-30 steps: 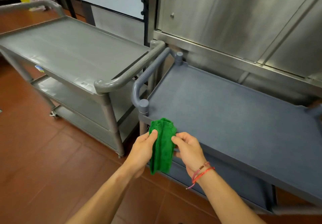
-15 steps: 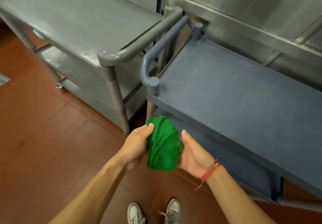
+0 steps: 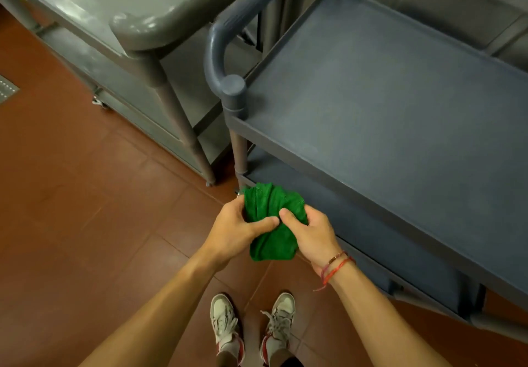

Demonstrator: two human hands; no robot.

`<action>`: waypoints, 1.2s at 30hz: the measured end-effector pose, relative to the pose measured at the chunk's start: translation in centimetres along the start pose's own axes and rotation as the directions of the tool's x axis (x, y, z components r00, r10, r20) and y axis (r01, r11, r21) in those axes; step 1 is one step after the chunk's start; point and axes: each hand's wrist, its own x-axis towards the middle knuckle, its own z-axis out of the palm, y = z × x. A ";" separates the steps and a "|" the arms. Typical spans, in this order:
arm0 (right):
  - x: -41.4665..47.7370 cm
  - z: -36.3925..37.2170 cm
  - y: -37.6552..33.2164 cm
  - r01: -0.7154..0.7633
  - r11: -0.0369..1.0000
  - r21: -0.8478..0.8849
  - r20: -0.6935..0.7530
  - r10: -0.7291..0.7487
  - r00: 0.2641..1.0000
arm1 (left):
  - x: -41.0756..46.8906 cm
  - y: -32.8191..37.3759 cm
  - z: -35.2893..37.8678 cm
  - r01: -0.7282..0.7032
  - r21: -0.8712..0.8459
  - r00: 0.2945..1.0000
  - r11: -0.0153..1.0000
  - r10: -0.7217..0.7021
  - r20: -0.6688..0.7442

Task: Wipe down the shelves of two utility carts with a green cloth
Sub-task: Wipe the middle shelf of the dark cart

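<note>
Person is standing on red-brown floor tiles (image 3: pixel 85 209), looking down; two pale shoes (image 3: pixel 225 323) are showing at the bottom edge.

Green cloth (image 3: pixel 270 223) is being held bunched in mid-air between both hands, touching neither cart. It is hanging just off the near left corner of the blue-grey cart (image 3: pixel 371 103), below the front edge of the top shelf and in front of the lower shelf (image 3: pixel 357 223).

Left hand (image 3: pixel 231 231) is gripping the cloth's left side, its thumb lying across the front and its fingers wrapping behind, mostly hidden. Right hand (image 3: pixel 310 232) is gripping the right side, thumb pressing into the folds, fingers curling under and behind. The two thumb tips are nearly meeting at the cloth's middle.

Red cords and a beaded bracelet (image 3: pixel 334 266) are sitting on the right wrist.

Grey cart (image 3: pixel 137 3) is standing to the left of the blue-grey one, the two rounded handles (image 3: pixel 217 38) lying just beside each other.
</note>
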 end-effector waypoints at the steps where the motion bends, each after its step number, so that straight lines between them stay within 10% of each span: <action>1: 0.6 -0.6 0.6 0.021 0.999 -0.031 0.020 -0.021 1.000 | 0.6 -0.6 0.3 0.002 0.008 1.000 1.000 -0.002 -0.019; 7: 5.6 -3.0 6.2 0.005 0.998 0.067 0.136 -0.014 0.991 | 5.2 -4.7 1.4 0.023 -0.005 0.994 1.000 -0.024 -0.108; 15: 11.1 -4.5 11.8 0.185 0.853 -0.488 0.132 -0.138 0.982 | 11.6 -11.5 2.7 -0.122 -0.021 0.990 0.992 0.124 0.071; 22: 17.8 -4.5 12.5 -0.040 0.932 0.360 0.113 -0.001 0.994 | 19.8 -14.0 0.9 -0.311 0.256 0.935 0.916 0.342 -0.089; 36: 32.0 -1.2 12.8 0.253 0.951 -0.176 0.362 -0.176 0.916 | 29.9 -20.4 -1.9 -0.668 0.537 0.463 0.516 0.852 -0.243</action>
